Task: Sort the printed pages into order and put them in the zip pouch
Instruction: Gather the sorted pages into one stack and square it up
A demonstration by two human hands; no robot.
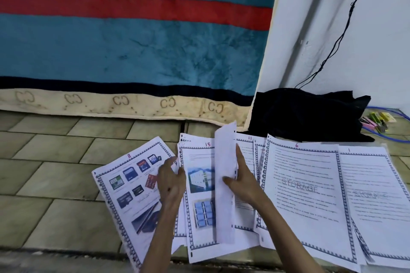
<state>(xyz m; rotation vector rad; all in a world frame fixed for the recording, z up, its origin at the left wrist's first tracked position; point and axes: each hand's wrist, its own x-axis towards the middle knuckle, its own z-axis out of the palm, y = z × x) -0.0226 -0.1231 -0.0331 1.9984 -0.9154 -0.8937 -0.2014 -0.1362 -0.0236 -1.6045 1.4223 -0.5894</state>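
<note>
Left hand [172, 180] curled, right hand [243, 180] pinching, forearms converging.

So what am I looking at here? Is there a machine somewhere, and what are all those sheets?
No machine: a person wears one camera on the head, looking down at their own hands. Printed pages lie spread on a tiled floor, hand-numbered: page 8 with pictures, page 15, page 6 and page 1. The right hand holds one sheet up on edge; the left hand rests on the pages. A dark cloth lies behind.
</note>
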